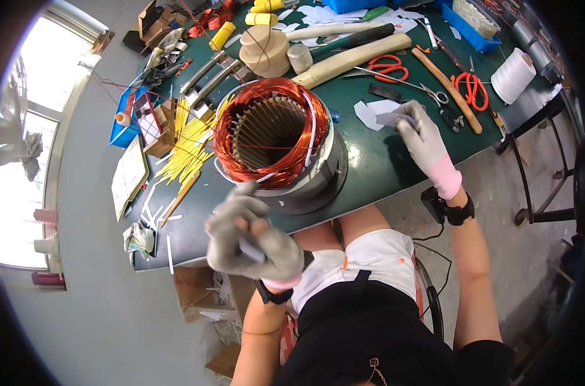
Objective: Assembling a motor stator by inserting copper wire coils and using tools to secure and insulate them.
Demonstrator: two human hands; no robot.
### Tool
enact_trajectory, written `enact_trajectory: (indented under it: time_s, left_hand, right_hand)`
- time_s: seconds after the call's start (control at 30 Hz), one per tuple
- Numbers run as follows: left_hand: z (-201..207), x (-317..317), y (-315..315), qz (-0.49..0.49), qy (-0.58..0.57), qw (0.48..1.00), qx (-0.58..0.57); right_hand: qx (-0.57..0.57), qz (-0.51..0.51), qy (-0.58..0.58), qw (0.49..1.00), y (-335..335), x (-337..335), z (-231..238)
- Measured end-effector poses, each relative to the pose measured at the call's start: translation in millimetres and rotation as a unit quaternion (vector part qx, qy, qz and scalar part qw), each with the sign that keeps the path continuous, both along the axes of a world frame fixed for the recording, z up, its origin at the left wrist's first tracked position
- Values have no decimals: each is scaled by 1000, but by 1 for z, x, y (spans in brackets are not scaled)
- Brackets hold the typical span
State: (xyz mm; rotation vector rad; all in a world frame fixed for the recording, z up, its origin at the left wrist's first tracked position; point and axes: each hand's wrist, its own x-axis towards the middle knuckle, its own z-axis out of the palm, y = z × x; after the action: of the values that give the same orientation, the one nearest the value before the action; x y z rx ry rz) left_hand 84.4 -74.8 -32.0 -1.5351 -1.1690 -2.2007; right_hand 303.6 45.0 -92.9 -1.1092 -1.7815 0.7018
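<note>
A motor stator (270,138) with thick red copper windings and a slotted bore stands upright near the table's front edge. My right hand (427,145), in a pale glove with a pink cuff, pinches a small piece of insulating paper (389,119) to the right of the stator. Similar white paper pieces (368,116) lie on the table beside it. My left hand (251,241), gloved too and somewhat blurred, is curled closed just in front of the stator. A greyish sliver shows within its fingers, too unclear to name.
Yellow strips (188,145) lie spread left of the stator. Behind it are a wooden mallet (357,61) and stacked wooden discs (265,50). Red-handled scissors (387,67), a wooden stick (448,90) and a white thread spool (513,76) occupy the right of the green table (363,170).
</note>
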Motion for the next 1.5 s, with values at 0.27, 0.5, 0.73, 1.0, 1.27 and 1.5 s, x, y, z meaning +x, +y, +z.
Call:
enact_trajectory:
  time_s: [0.27,0.5,0.73,1.0,1.27,1.5]
  left_hand:
    - [1,-22,27,128,258,946,-148]
    - [1,-75,38,-67,224,964,-126]
    - [29,-114,62,-296,103,898,-308]
    - [32,-120,88,-391,-35,856,-335]
    - [28,-132,96,-413,-50,841,-346]
    - [31,-106,58,-261,4,888,-378]
  right_hand:
    - [-138,163,200,956,14,-32,59]
    - [-116,447,112,880,35,-89,114]
    - [-142,408,440,787,121,-104,145]
    - [-96,276,252,922,42,-28,99]
    - [-97,358,426,825,56,-54,60]
    - [-82,29,350,933,34,-30,49]
